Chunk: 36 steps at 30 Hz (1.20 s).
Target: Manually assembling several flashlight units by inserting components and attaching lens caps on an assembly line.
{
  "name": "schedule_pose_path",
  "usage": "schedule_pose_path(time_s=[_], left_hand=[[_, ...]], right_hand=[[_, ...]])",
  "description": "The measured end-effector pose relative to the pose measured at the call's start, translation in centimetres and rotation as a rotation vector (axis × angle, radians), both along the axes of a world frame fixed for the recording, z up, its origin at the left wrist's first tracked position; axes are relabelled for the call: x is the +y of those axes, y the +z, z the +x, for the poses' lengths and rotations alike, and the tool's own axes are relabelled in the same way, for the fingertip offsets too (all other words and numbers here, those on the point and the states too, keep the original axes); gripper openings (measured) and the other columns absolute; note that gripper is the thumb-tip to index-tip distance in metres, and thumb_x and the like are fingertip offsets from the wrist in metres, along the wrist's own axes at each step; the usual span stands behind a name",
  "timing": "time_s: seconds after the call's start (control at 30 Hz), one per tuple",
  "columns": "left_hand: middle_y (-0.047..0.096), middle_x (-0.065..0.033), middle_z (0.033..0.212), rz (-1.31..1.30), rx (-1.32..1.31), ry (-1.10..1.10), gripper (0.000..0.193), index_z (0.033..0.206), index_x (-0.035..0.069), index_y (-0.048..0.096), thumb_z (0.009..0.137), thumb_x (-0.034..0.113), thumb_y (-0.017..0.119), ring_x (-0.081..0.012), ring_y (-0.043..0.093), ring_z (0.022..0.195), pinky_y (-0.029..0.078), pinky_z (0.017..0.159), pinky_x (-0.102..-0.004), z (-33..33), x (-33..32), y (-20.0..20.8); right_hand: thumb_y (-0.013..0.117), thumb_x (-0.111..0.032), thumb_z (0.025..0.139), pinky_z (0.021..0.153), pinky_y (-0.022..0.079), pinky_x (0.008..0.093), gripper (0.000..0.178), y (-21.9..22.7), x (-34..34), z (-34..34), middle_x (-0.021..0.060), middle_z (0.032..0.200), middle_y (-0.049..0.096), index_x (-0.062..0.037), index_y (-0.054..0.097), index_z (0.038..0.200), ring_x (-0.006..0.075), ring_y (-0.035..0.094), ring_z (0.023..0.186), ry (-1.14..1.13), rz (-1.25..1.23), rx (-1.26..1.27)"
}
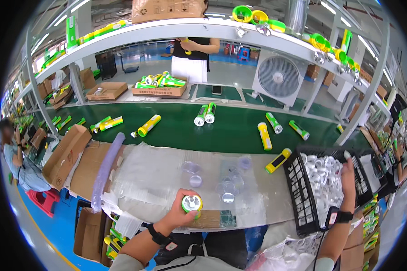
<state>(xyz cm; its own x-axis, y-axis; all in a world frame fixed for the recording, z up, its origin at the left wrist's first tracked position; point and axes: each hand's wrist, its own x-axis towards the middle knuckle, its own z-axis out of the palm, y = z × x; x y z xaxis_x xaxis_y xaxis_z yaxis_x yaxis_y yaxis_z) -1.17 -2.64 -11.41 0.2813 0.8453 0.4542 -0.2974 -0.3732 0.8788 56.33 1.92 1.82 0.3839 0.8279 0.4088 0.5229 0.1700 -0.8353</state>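
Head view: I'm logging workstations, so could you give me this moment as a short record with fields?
Left hand: holds a green-and-yellow flashlight, lens end facing the camera
Right hand: at the right side of a black crate; whether it grips anything is unclear
Crate contents: many white and silvery ring-like parts
Worktop: see-through round discs, loosely grouped
Green surface beyond: scattered flashlights
Background: a standing person, an open carton of flashlights, a large fan
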Motion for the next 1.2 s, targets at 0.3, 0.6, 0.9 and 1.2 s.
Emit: schedule_pose_path(time_s=[0.3,0.6,0.9,1.2], left_hand=[[0.051,-0.0084,0.104,-0.064,0.056,0.052,0.053,0.121,0.007,0.034,0.074,0.007,0.059,-0.0155,0.054,0.094,0.046,0.083,-0.0307,-0.6,0.4,0.3],[0.052,-0.0108,0.096,-0.029,0.047,0.107,0.059,0.116,0.007,0.033,0.079,0.036,0.068,-0.0186,0.056,0.086,0.046,0.075,-0.0327,-0.1,0.7,1.0],[0.051,-0.0143,0.097,0.111,0.096,0.135,0.062,0.119,0.011,0.026,0.081,0.036,0.067,-0.0200,0.055,0.084,0.047,0.073,-0.0337,-0.4,0.6,0.5],[0.046,-0.0196,0.104,0.287,-0.006,0.002,0.055,0.114,0.016,0.025,0.079,0.007,0.067,-0.0214,0.053,0.086,0.047,0.071,-0.0319,0.0,1.2,0.0]], right_hand=[[0.051,-0.009,0.088,0.065,0.050,0.0290,0.058,-12.1,0.1,-23.3,0.0022,0.087,0.054,-0.0064,0.026,0.140,0.0130,0.058,0.076,0.814,-0.659,0.737],[0.059,-0.011,0.084,0.069,0.051,0.0294,0.055,-13.4,2.2,-22.8,0.0124,0.099,0.056,-0.0006,0.037,0.134,0.0213,0.059,0.081,0.362,-0.681,0.019],[0.066,-0.010,0.073,0.100,0.035,0.0392,0.072,-14.5,-2.7,-22.6,0.0228,0.128,0.044,-0.0016,0.034,0.136,0.0373,0.046,0.115,0.397,-0.431,-0.634],[0.060,0.001,0.069,0.095,0.039,0.0410,0.067,-7.2,-5.4,-28.8,0.0216,0.123,0.049,-0.0014,0.039,0.132,0.0363,0.048,0.108,0.698,-0.112,-0.363]])
